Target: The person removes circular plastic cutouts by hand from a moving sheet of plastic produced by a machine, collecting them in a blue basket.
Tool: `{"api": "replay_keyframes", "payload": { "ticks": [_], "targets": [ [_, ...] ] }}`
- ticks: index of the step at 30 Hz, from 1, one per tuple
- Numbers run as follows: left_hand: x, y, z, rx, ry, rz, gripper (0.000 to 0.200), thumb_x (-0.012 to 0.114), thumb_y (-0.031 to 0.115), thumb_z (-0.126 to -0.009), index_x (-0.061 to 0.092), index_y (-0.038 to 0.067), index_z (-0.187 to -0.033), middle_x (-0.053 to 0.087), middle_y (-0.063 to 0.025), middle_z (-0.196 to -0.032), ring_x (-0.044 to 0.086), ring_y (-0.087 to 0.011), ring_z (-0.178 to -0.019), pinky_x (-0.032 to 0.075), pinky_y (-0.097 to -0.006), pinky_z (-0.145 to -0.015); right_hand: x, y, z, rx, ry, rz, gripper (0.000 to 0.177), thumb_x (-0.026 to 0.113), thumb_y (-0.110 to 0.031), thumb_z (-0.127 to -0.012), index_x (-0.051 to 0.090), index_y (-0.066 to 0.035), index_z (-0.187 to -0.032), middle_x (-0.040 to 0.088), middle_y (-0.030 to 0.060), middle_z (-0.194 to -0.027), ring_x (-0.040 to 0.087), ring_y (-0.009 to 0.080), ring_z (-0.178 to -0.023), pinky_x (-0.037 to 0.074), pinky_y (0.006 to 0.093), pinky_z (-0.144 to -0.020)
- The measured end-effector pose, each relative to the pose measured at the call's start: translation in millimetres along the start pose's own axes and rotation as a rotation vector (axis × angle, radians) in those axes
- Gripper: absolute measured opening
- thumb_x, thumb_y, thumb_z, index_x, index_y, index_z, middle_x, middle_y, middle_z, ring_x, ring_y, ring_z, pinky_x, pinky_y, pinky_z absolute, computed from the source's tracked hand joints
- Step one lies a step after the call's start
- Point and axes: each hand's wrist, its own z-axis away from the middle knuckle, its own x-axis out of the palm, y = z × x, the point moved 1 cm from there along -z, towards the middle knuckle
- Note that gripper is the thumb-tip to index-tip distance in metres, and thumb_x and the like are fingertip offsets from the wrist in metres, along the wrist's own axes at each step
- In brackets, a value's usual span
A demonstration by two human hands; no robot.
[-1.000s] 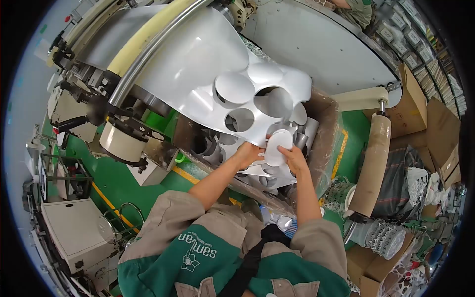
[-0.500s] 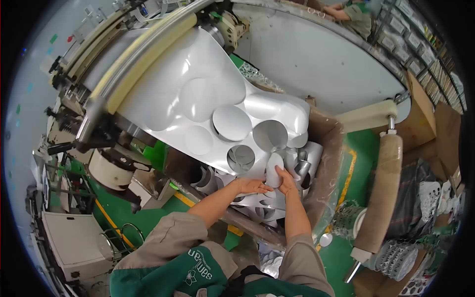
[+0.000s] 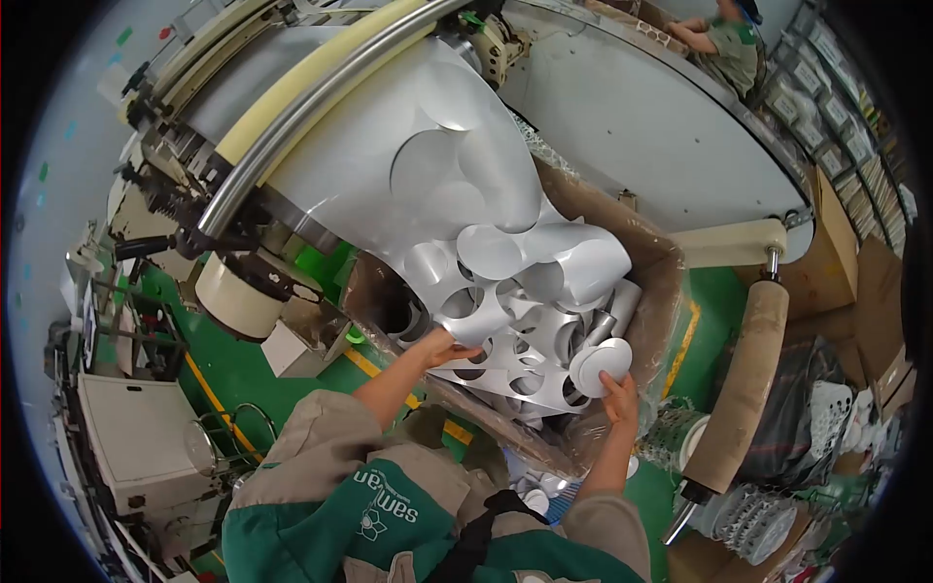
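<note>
Two thin, round silver-white discs (image 3: 600,367) overlap in my right hand (image 3: 619,396), pinched at their lower right edge over the box. My left hand (image 3: 445,347) is at the lower edge of a shiny silver sheet (image 3: 369,185). The edge seems to lie between its thumb and fingers, partly hiding the grip. Down from a roller the sheet curves, with round cut-outs and several discs partly loose in it. Below, a plastic-lined box (image 3: 646,321) holds the sheet's punched end (image 3: 525,374) and curled scrap.
A metal bar with a yellow roller (image 3: 321,83) crosses the sheet at upper left. A brown-wrapped roller (image 3: 743,389) sticks out at right. Behind the box stands a grey machine panel (image 3: 622,126). A co-worker (image 3: 729,44) is at top right, and cardboard (image 3: 831,243) leans nearby.
My right hand has moved right and down with the discs, now fanned apart. My left hand has shifted left to the sheet's edge. The sheet sags lower and the view has shifted.
</note>
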Motion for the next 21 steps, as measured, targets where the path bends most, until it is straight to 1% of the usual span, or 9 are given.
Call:
{"api": "replay_keyframes", "payload": {
  "ticks": [2, 4, 6, 7, 11, 12, 16, 19, 21],
  "targets": [
    [-2.6, 25.1, 37.5, 0.160, 0.168, -0.290, 0.049, 0.057, 0.010, -0.082, 0.032, 0.010, -0.125, 0.043, -0.0109, -0.119, 0.043, -0.0217, -0.104, 0.040, -0.0408, -0.087, 10.4, -15.0, 10.6, -0.010, 0.009, 0.300, 0.034, 0.061, -0.001, -0.077, 0.052, 0.003, -0.109, 0.058, 0.0087, -0.102, 0.056, 0.0179, -0.094, 0.042, 0.0305, -0.083],
    [-79.1, 27.6, -2.5, 0.389, 0.036, -0.013, 0.071, 0.065, 0.017, -0.076, 0.020, 0.010, -0.131, 0.037, -0.0111, -0.127, 0.034, -0.0271, -0.119, 0.024, -0.0484, -0.099, 36.5, -33.4, 18.5, -0.050, -0.039, 0.337, 0.031, 0.062, -0.001, -0.076, 0.054, 0.005, -0.105, 0.059, 0.0082, -0.099, 0.056, 0.0170, -0.091, 0.043, 0.0299, -0.081],
    [-58.5, 61.1, 4.9, 0.444, 0.551, 0.260, 0.084, 0.070, 0.022, -0.072, 0.014, 0.011, -0.135, 0.032, -0.0093, -0.134, 0.029, -0.0285, -0.124, 0.016, -0.0484, -0.102, 83.1, -58.9, 26.4, -0.096, -0.138, 0.122, 0.028, 0.062, -0.003, -0.076, 0.056, 0.005, -0.102, 0.061, 0.0077, -0.094, 0.056, 0.0161, -0.088, 0.043, 0.0293, -0.079],
    [-58.3, 73.3, 2.2, 0.426, 0.551, 0.328, 0.097, 0.075, 0.016, -0.065, 0.009, 0.016, -0.136, 0.034, -0.0073, -0.134, 0.031, -0.0245, -0.123, 0.022, -0.0508, -0.096, 102.9, -65.6, 22.5, -0.144, -0.192, 0.162, 0.027, 0.064, -0.009, -0.075, 0.058, 0.005, -0.098, 0.062, 0.0061, -0.089, 0.056, 0.0145, -0.082, 0.043, 0.0279, -0.074],
    [-64.5, 82.9, -32.2, 0.498, 0.422, 0.145, 0.055, 0.071, 0.016, -0.071, 0.047, 0.006, -0.119, 0.049, -0.0128, -0.120, 0.048, -0.0223, -0.109, 0.039, -0.0414, -0.090, 169.9, -57.1, -28.6, -0.160, -0.429, 0.483, 0.031, 0.064, -0.020, -0.075, 0.060, 0.004, -0.094, 0.062, 0.0043, -0.084, 0.054, 0.0123, -0.077, 0.042, 0.0262, -0.069],
    [-77.0, 76.2, -48.7, 0.481, 0.162, 0.165, 0.048, 0.067, 0.015, -0.076, 0.046, 0.007, -0.119, 0.052, -0.0080, -0.116, 0.055, -0.0210, -0.099, 0.047, -0.0344, -0.079, 191.2, -61.2, -36.9, -0.129, -0.457, 0.635, 0.033, 0.065, -0.022, -0.075, 0.060, 0.005, -0.095, 0.062, 0.0050, -0.085, 0.054, 0.0125, -0.077, 0.042, 0.0265, -0.070],
    [6.2, 38.1, 39.1, 0.383, -0.133, -0.021, 0.051, 0.063, 0.021, -0.081, 0.040, 0.006, -0.123, 0.052, -0.0074, -0.114, 0.054, -0.0195, -0.100, 0.049, -0.0339, -0.079, 222.7, -5.1, -81.7, -0.115, -0.689, 0.803, 0.042, 0.065, -0.019, -0.076, 0.053, 0.005, -0.108, 0.060, 0.0078, -0.096, 0.054, 0.0136, -0.087, 0.043, 0.0277, -0.077],
    [9.7, 51.2, 67.3, 0.300, -0.008, -0.037, 0.056, 0.064, 0.023, -0.080, 0.036, 0.006, -0.126, 0.051, -0.0069, -0.114, 0.053, -0.0191, -0.101, 0.047, -0.0336, -0.082, 178.5, 18.7, -79.1, -0.064, -0.475, 0.395, 0.041, 0.061, -0.011, -0.079, 0.048, 0.002, -0.115, 0.058, 0.0095, -0.101, 0.055, 0.0170, -0.092, 0.044, 0.0308, -0.082],
    [4.8, 64.4, 64.0, 0.555, 0.210, -0.171, 0.051, 0.066, 0.023, -0.079, 0.043, 0.002, -0.120, 0.054, -0.0081, -0.110, 0.053, -0.0198, -0.101, 0.042, -0.0344, -0.087, 143.3, 24.6, -71.2, 0.055, -0.199, -0.152, 0.043, 0.058, -0.008, -0.083, 0.042, -0.004, -0.122, 0.054, 0.0092, -0.113, 0.053, 0.0234, -0.102, 0.041, 0.0404, -0.091]
  ]
}}
